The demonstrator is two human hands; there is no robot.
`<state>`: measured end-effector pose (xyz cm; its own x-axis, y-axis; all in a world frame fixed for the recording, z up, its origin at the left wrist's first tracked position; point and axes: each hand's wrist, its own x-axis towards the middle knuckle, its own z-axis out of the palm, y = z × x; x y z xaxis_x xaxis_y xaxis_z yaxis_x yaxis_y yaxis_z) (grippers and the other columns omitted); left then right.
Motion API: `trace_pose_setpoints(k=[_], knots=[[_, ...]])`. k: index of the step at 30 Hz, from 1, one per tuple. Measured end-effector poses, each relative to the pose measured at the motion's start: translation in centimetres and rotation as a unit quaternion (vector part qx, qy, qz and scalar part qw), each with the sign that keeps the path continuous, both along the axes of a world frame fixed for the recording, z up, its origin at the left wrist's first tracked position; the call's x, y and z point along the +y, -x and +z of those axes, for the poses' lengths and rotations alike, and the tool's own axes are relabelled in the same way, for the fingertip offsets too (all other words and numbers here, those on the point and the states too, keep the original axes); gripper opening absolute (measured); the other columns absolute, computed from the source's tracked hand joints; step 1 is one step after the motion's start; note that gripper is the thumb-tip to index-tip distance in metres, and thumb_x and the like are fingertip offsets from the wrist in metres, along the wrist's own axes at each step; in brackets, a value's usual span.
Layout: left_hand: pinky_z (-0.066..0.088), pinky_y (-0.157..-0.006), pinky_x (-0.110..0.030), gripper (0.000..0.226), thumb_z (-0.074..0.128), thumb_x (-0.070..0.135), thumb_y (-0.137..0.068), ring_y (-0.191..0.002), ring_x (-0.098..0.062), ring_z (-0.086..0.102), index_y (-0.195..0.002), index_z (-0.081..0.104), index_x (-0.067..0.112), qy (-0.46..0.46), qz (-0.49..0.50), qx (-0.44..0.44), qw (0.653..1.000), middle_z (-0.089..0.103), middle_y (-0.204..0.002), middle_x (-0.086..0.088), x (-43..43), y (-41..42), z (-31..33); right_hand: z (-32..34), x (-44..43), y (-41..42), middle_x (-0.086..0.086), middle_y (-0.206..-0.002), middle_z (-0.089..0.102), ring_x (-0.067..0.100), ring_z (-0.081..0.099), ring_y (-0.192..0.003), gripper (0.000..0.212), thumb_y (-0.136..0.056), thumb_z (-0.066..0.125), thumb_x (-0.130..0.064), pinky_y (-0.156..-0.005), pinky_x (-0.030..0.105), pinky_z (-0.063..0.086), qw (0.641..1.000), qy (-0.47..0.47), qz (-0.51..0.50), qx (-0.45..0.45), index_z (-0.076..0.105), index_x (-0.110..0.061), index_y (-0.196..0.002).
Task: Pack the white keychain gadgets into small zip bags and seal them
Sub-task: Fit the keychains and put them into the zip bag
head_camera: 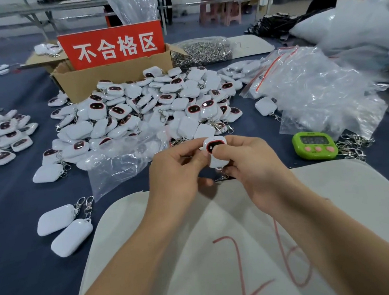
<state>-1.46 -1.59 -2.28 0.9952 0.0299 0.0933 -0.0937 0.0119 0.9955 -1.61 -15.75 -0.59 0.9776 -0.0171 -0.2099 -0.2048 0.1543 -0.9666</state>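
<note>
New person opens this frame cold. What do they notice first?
The red sign with white characters, standing in the cardboard box at far centre, grabs the eye first. In front of it sprawls the heap of white keychain gadgets on the dark blue cloth. Nearest the camera, the left hand and right hand hold a single gadget, face showing; a bright green timer sits to their right.

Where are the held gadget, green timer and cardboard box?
held gadget (211,146), head view, on its dark screen.
green timer (313,140), head view, on its display.
cardboard box (113,77), head view, on its front wall.
</note>
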Motion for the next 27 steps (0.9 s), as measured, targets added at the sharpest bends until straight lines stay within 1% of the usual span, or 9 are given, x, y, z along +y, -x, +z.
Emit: trace_pose_setpoints(k=[2,4,7,9,13,15,17,21,27], knots=[[0.054,-0.051,-0.024,0.027,0.069,0.007,-0.095,-0.072,-0.026,0.075,-0.102,0.082,0.03,-0.004,0.001,-0.004,1.0,0.078,-0.09,-0.003,-0.09,0.14,0.16,-0.12,0.07,0.1,0.013,-0.084,0.073,0.021,0.065,-0.067,0.012,-0.088,0.07,0.002,-0.062,0.029,0.052,1.0,0.002,-0.008,-0.015,0.077,-0.001,-0.097],[0.054,-0.05,-0.024,0.032,0.069,0.004,-0.095,-0.073,-0.028,0.075,-0.1,0.082,0.032,-0.013,-0.002,-0.019,1.0,0.078,-0.091,-0.001,-0.06,0.34,0.36,-0.38,0.14,0.19,0.011,-0.079,0.071,0.019,0.064,-0.064,0.012,-0.086,0.069,0.005,-0.058,0.027,0.051,1.0,0.0,-0.01,-0.017,0.076,0.001,-0.095],[0.056,-0.05,-0.022,0.054,0.068,-0.002,-0.093,-0.073,-0.018,0.074,-0.087,0.079,0.051,-0.068,-0.003,-0.061,0.996,0.073,-0.088,0.009,0.06,0.61,0.77,-0.69,0.12,0.21,0.011,-0.078,0.071,0.019,0.063,-0.071,0.014,-0.084,0.068,0.007,-0.071,0.032,0.05,1.0,0.009,-0.003,-0.017,0.075,0.002,-0.094],[0.057,-0.051,-0.022,0.057,0.069,-0.002,-0.092,-0.074,-0.016,0.074,-0.083,0.077,0.054,-0.095,0.001,-0.072,0.993,0.071,-0.087,0.009,0.24,0.74,0.91,-0.63,0.12,0.25,0.015,-0.081,0.073,0.02,0.065,-0.076,0.016,-0.084,0.068,0.007,-0.079,0.037,0.051,1.0,0.014,0.012,-0.018,0.077,-0.001,-0.094],[0.058,-0.051,-0.025,0.048,0.071,-0.002,-0.09,-0.067,-0.015,0.074,-0.084,0.079,0.045,-0.103,0.014,-0.064,0.993,0.072,-0.077,0.007,0.66,0.68,0.76,-0.24,-0.07,0.1,0.02,-0.094,0.077,0.02,0.068,-0.083,0.02,-0.087,0.067,0.006,-0.085,0.034,0.053,0.997,0.048,0.052,-0.016,0.078,-0.005,-0.098],[0.059,-0.05,-0.027,0.038,0.071,0.001,-0.09,-0.061,-0.014,0.073,-0.087,0.08,0.038,-0.111,0.028,-0.047,0.992,0.072,-0.07,0.01,0.6,0.61,0.6,-0.18,-0.27,-0.07,0.02,-0.102,0.078,0.026,0.07,-0.09,0.024,-0.088,0.065,0.008,-0.092,0.039,0.055,0.995,0.061,0.074,-0.018,0.077,-0.005,-0.105],[0.06,-0.051,-0.031,0.029,0.072,0.005,-0.09,-0.059,-0.013,0.073,-0.096,0.081,0.032,-0.123,0.042,-0.029,0.991,0.071,-0.071,0.013,0.45,0.59,0.48,-0.29,-0.47,0.02,0.018,-0.106,0.078,0.035,0.074,-0.101,0.03,-0.088,0.064,0.013,-0.101,0.046,0.054,0.993,0.061,0.094,-0.027,0.075,-0.005,-0.11],[0.062,-0.052,-0.034,0.032,0.073,0.004,-0.087,-0.06,-0.014,0.073,-0.106,0.081,0.028,-0.137,0.051,-0.01,0.989,0.075,-0.081,0.012,0.66,0.31,0.33,-0.63,-0.29,0.17,0.01,-0.099,0.081,0.034,0.076,-0.102,0.032,-0.086,0.07,0.011,-0.102,0.051,0.055,0.992,0.09,0.083,-0.041,0.076,-0.012,-0.107],[0.063,-0.056,-0.039,0.03,0.074,0.006,-0.087,-0.058,-0.015,0.072,-0.096,0.08,0.034,-0.161,0.044,-0.022,0.986,0.074,-0.078,0.012,0.65,-0.12,0.51,-0.72,0.0,-0.16,0.011,-0.096,0.081,0.04,0.074,-0.102,0.034,-0.083,0.07,0.011,-0.099,0.058,0.056,0.994,0.088,0.06,-0.039,0.079,-0.015,-0.103]])
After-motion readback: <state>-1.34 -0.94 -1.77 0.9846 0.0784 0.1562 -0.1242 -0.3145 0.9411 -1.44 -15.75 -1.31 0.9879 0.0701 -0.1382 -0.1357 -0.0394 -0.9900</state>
